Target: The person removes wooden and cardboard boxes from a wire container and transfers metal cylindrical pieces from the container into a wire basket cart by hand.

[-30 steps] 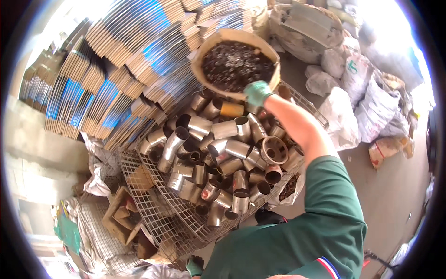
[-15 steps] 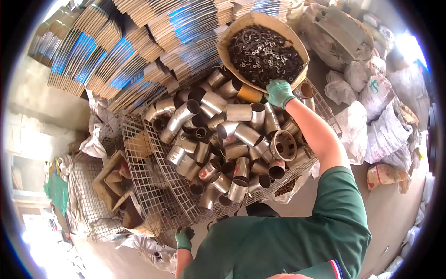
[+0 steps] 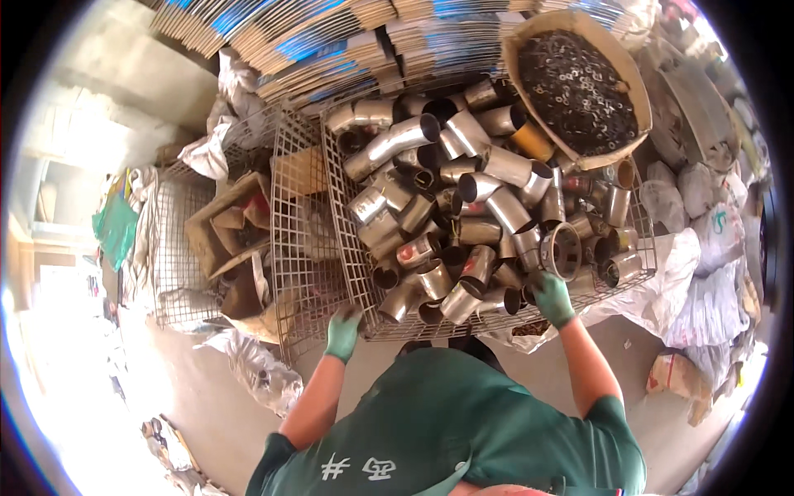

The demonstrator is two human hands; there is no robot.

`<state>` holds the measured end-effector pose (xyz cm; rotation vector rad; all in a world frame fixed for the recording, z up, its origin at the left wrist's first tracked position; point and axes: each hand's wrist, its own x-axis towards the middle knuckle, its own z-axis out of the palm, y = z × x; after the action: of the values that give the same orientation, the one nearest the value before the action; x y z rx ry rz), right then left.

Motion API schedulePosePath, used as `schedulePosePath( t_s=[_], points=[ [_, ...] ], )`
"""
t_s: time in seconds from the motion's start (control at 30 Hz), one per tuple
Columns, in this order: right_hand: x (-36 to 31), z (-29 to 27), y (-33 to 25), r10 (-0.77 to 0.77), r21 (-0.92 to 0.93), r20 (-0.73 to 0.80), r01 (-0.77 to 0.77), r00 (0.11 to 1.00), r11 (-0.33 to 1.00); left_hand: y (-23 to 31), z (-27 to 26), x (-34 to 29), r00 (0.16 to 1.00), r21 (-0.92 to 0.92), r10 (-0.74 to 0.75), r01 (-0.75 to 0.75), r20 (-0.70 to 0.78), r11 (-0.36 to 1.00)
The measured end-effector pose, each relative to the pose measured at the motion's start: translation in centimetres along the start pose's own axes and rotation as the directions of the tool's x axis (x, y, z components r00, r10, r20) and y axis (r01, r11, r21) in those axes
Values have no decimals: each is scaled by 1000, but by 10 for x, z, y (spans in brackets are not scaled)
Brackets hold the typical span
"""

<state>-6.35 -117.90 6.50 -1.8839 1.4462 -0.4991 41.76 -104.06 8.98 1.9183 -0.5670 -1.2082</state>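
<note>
A wire basket (image 3: 351,277) in front of me is heaped with short metal pipe elbows (image 3: 504,165). Its front left corner is in the grip of my left hand (image 3: 343,331), which wears a green glove with dark fingertips. My right hand (image 3: 552,298), gloved the same way, is curled over the front rim on the right, its fingertips among the pipes. Just beyond those fingers lies a flanged metal ring (image 3: 561,252). At the far right of the heap stands an open cardboard box (image 3: 529,112) holding many small dark metal rings or nuts (image 3: 579,91).
Stacks of flattened cardboard (image 3: 322,50) rise behind the basket. To the left, another wire cage (image 3: 178,248) holds torn cardboard. White plastic bags (image 3: 703,289) are piled at the right. A plastic-wrapped bundle (image 3: 260,372) lies on the floor near my left arm.
My right hand has left the rim of the box of small metal parts and come back to the basket's near edge. My left hand has shifted up to the basket's front corner. The view has swung.
</note>
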Motion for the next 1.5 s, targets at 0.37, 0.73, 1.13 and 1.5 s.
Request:
schedulePosePath(
  t_s=[0.37, 0.73, 1.13, 1.5],
  points=[
    [-212, -83, -1, 715, 85, 175, -734, 677, 674, 90, 76, 252, 872, 671, 326, -489, 364, 558],
    [-318, 61, -83, 872, 289, 476, -957, 113, -33, 114, 116, 423, 984, 872, -73, -109, 163, 477],
    [-208, 91, -119, 841, 800, -42, -486, 540, 352, 111, 122, 199, 478, 617, 569, -784, 669, -68],
    [-52, 82, -168, -21, 154, -350, 80, 936, 985, 142, 109, 37, -419, -228, 508, -890, 753, -395]
  ],
)
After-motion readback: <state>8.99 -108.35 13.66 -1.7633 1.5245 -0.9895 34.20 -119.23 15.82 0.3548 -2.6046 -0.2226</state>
